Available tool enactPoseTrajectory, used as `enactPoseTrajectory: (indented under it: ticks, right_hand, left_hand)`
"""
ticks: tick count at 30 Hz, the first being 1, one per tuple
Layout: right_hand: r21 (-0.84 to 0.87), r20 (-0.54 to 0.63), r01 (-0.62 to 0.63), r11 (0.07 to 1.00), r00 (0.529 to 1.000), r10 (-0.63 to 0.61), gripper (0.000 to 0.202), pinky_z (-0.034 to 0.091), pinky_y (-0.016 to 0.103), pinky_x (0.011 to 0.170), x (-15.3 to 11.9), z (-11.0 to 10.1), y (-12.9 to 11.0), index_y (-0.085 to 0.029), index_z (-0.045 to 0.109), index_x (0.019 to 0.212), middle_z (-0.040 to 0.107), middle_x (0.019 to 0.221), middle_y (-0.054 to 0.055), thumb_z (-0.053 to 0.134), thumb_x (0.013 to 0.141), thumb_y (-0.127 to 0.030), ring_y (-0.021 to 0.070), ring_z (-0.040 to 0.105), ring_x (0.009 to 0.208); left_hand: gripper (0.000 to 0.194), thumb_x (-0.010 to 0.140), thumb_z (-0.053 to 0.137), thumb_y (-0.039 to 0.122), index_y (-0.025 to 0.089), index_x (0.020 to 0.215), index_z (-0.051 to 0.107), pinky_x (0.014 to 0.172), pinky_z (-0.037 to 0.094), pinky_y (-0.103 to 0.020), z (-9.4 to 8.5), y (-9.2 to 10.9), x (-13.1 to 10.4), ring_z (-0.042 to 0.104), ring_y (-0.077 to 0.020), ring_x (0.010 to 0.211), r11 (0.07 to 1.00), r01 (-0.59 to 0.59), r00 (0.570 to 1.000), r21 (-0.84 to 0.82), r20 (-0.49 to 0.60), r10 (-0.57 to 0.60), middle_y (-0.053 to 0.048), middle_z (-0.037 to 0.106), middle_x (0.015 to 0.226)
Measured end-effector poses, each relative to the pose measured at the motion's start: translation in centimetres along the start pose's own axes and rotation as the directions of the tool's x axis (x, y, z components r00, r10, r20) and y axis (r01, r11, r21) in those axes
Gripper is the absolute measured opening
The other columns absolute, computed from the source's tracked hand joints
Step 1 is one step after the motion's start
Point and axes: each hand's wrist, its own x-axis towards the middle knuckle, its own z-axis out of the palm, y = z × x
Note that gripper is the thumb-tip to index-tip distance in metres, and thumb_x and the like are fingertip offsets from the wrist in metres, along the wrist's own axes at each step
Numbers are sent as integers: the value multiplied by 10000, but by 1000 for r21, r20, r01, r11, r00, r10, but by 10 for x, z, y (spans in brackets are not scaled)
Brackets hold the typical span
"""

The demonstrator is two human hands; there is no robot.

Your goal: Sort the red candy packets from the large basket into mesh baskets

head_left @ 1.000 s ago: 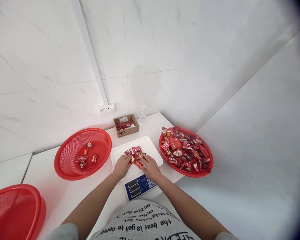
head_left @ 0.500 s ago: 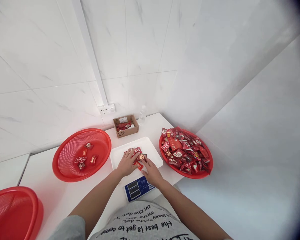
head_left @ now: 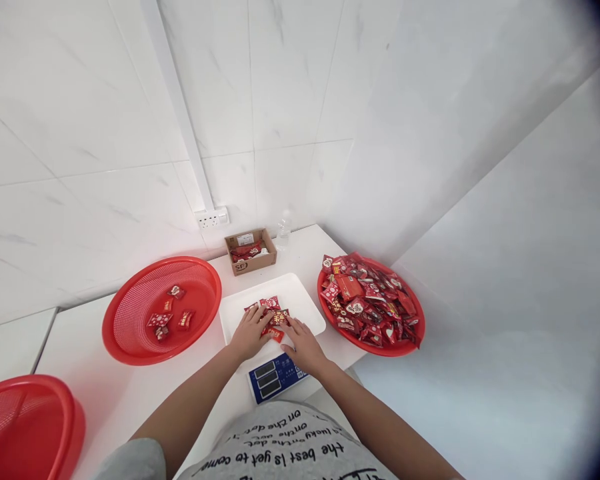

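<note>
Several small red wrapped packets [head_left: 280, 317] lie in a loose group on the white weighing pan [head_left: 305, 308] of a scale. Over the left side of this group rests my left hand [head_left: 248, 337], its fingers stretched and apart, partly covering some packets. My right hand [head_left: 304, 348] lies at the group's right edge, fingers extended and thumb spread, with the fingertips touching or very close to the packets. Neither hand is closed round anything. The scale's blue panel [head_left: 275, 380] with its dark displays faces my body, partly behind my right hand.
A red basket [head_left: 420, 320] heaped with similar packets stands right of the scale. On the left, another red basket [head_left: 114, 333] holds several packets. A further red basket [head_left: 69, 420] sits nearer left. Behind are a cardboard box [head_left: 254, 264], a clear bottle [head_left: 283, 230] and a wall socket [head_left: 212, 218].
My left hand has drawn back slightly to the left, showing more of the packets. Its fingers stay spread. My right hand has barely moved.
</note>
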Motion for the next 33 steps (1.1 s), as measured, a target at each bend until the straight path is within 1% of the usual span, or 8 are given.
enactPoseTrajectory:
  ticks: [5, 9, 14, 17, 22, 25, 29, 33]
  right_hand:
    - [37, -17, 25, 999, 1000, -24, 611, 203, 457, 1087, -3, -1, 1, -211, 359, 1359, 279, 1456, 117, 558, 785, -274, 256, 253, 1334]
    - [92, -22, 20, 996, 1000, -18, 643, 199, 436, 1096, -6, -3, 3, -188, 305, 1385, 253, 1463, 130, 541, 790, -246, 238, 231, 1345]
    - [135, -25, 3, 991, 1000, 0, 654, 192, 422, 1105, -6, -4, 4, -189, 292, 1389, 254, 1465, 119, 538, 786, -236, 225, 233, 1345]
    - [138, -23, 4, 990, 1000, -1, 648, 185, 425, 1107, -5, -3, 6, -185, 295, 1388, 256, 1464, 119, 531, 787, -234, 223, 235, 1344]
    - [119, -43, 22, 993, 999, -17, 638, 185, 441, 1105, -6, 0, 8, -200, 297, 1386, 277, 1456, 114, 521, 789, -233, 222, 244, 1341]
    - [99, -42, 27, 995, 999, -23, 633, 191, 451, 1101, -8, 1, 8, -195, 287, 1390, 280, 1455, 117, 504, 797, -242, 225, 244, 1340]
    - [79, -43, 30, 996, 999, -27, 627, 199, 450, 1098, -8, 1, 8, -180, 292, 1390, 291, 1449, 121, 496, 801, -251, 231, 257, 1333]
    - [60, -54, 33, 998, 998, -30, 617, 210, 458, 1092, -8, 3, 9, -202, 299, 1387, 308, 1442, 105, 498, 805, -248, 233, 266, 1328]
  left_hand:
    - [514, 862, 451, 331, 211, 1351, 348, 1046, 282, -417, -8, 3, -2, 322, -246, 1289, 997, 33, 999, -71, -39, -35, -100, 397, 1390]
    - [467, 876, 375, 234, 152, 1336, 351, 1015, 305, -359, -20, -1, 6, 385, -220, 1229, 950, 284, 952, -132, -79, -296, -116, 428, 1351]
    - [247, 797, 507, 229, 164, 1017, 599, 928, 341, -353, -30, -13, 13, 453, -260, 1118, 900, 403, 906, -164, -64, -418, -113, 552, 1148]
    - [156, 743, 565, 212, 173, 891, 595, 840, 370, -323, -30, -15, 14, 486, -244, 1036, 863, 454, 878, -223, -52, -475, -89, 577, 1031]
    - [37, 732, 540, 188, 184, 766, 527, 640, 380, -271, -29, -18, 13, 545, -183, 757, 726, 569, 790, -387, 11, -613, -23, 594, 764]
    - [71, 737, 544, 230, 187, 791, 530, 577, 377, -241, -31, -21, 9, 542, -150, 668, 634, 581, 758, -511, 56, -649, 0, 600, 726]
    - [242, 724, 582, 342, 171, 895, 582, 567, 405, -227, -36, -26, 3, 579, -146, 692, 551, 537, 771, -638, 108, -627, -25, 651, 834]
    - [315, 745, 544, 416, 163, 922, 608, 558, 415, -240, -41, -29, -1, 591, -156, 676, 560, 541, 778, -628, 120, -617, -38, 668, 828]
